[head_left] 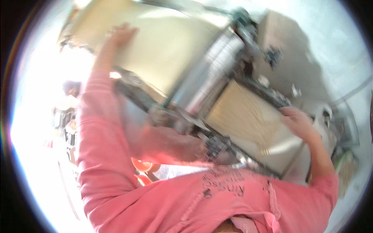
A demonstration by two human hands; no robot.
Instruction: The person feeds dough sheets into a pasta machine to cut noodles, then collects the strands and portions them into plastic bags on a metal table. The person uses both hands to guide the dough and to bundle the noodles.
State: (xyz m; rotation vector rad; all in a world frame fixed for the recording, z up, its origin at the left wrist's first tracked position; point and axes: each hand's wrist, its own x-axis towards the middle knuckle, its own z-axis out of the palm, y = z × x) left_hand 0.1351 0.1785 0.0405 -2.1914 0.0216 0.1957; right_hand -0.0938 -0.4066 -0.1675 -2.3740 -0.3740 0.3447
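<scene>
My left hand [121, 35] lies on the far left part of a broad cream-coloured bed or sheet [167, 42], its fingers spread though blurred. A shiny metal roller [210, 72] crosses the machine between this surface and a lower, tan one. Thin, wavy lines mark the tan surface [248, 116]. Over the far right edge of that surface reaches my right hand [297, 122], close to the dark side rail [268, 93]. Motion smears its fingers, so I cannot make out a grip or anything held.
Dark fittings [215, 145] jut from the machine's near side, close to my body. A green-grey mechanism [244, 23] stands at the roller's far end. Orange-red round items [142, 165] show below my left arm. A grey box-like block [285, 54] is at the far right.
</scene>
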